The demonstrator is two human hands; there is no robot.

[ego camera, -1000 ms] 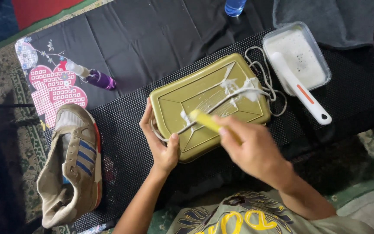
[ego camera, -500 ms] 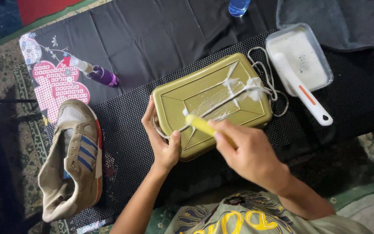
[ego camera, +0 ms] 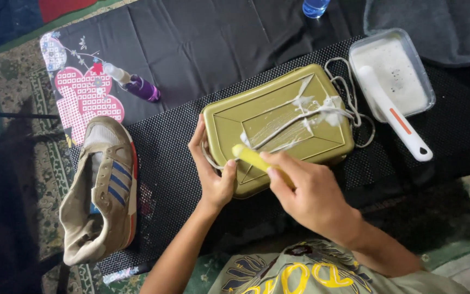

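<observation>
An olive-green upturned container (ego camera: 278, 111) lies on a black mesh mat. A soapy white shoelace (ego camera: 305, 111) stretches across its top and trails off the right side. My right hand (ego camera: 311, 196) grips a yellow brush (ego camera: 251, 157) whose head rests on the lace near the container's front left. At the container's left edge, my left hand (ego camera: 213, 171) holds the rim and pins the lace end.
A laceless beige sneaker (ego camera: 101, 188) lies at the left on the mat. A clear tub of soapy water (ego camera: 422, 81) with a white brush (ego camera: 393, 114) across it sits at the right. A purple spray bottle (ego camera: 137, 84) and a blue bottle (ego camera: 315, 6) lie farther back.
My right hand has drawn the yellow brush a little to the left along the lace. The left hand stays at the container's edge.
</observation>
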